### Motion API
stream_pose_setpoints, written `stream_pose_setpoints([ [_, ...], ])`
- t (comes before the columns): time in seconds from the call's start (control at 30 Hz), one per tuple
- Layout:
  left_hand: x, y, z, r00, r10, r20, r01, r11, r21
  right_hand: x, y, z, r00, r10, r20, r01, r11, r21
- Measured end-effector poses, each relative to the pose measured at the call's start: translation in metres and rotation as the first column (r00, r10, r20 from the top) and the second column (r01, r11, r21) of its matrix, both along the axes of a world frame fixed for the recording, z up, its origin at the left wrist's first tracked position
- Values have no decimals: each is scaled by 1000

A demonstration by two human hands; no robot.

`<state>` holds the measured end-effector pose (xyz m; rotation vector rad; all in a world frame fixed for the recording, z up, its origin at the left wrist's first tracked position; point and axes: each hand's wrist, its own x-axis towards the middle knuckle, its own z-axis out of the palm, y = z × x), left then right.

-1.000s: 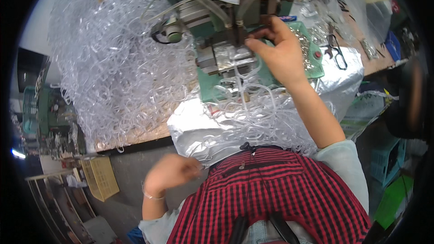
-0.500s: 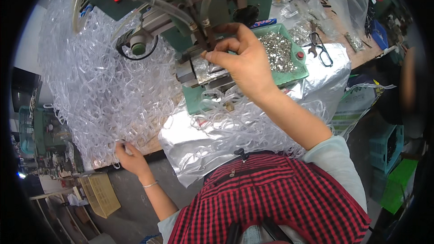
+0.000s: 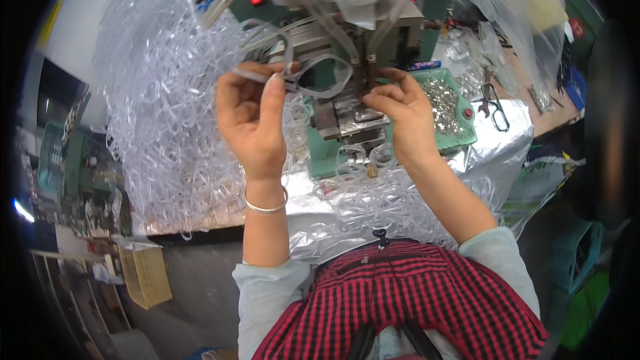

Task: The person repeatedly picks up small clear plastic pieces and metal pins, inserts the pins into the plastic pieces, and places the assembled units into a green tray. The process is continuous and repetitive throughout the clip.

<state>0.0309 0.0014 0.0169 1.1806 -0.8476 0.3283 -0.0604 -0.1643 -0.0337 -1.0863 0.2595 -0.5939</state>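
Note:
My left hand (image 3: 257, 117) is raised beside the machine, thumb and fingers pinching a clear plastic strap (image 3: 325, 92) that curls into loops. The looped end reaches toward the upright metal tool of a green bench machine (image 3: 360, 83). At that tool, my right hand (image 3: 410, 110) is closed, thumb and fingertips together above the metal work block (image 3: 357, 120). What its fingertips hold, if anything, is too small to make out. Just right of this hand, a green tray (image 3: 467, 135) holds many small shiny metal pieces (image 3: 440, 100).
A large heap of clear plastic straps (image 3: 173, 113) covers the table's left side. More straps (image 3: 400, 197) lie on silver foil (image 3: 517, 120) before me. Black-handled scissors (image 3: 497, 113) lie on the right. A yellow crate (image 3: 147, 277) stands on the floor at left.
My left hand has risen from the front edge of the strap heap to the machine, now with a clear strap in it. My right hand stays at the tool; the view has shifted.

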Motion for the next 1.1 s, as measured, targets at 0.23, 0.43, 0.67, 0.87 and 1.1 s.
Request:
stream_pose_setpoints([
  [0.23, -14, 1, -9, 998, -51, 39, 50, 998, 21, -22, 0, 13, 999, 47, -6, -47, 984, -173],
  [0.43, -33, -4, -59, 730, -115, 674, -145, 937, 317, -41, -84, -39, 928, -367, 55, 306, 672, -675],
  [0.67, -25, -14, -79, 513, -53, 857, -268, 938, 219, -98, -93, -46, 651, -657, -381, -263, 275, -925],
  [0.87, -41, -12, -89, 705, -128, 697, -164, 927, 337, -77, -120, -114, 706, -708, -1, -88, -86, -992],
  [1.1, -68, 133, -90, 442, 656, 611, -891, 397, 220, -64, -105, -104, 768, -626, 139, 13, -201, -979],
])
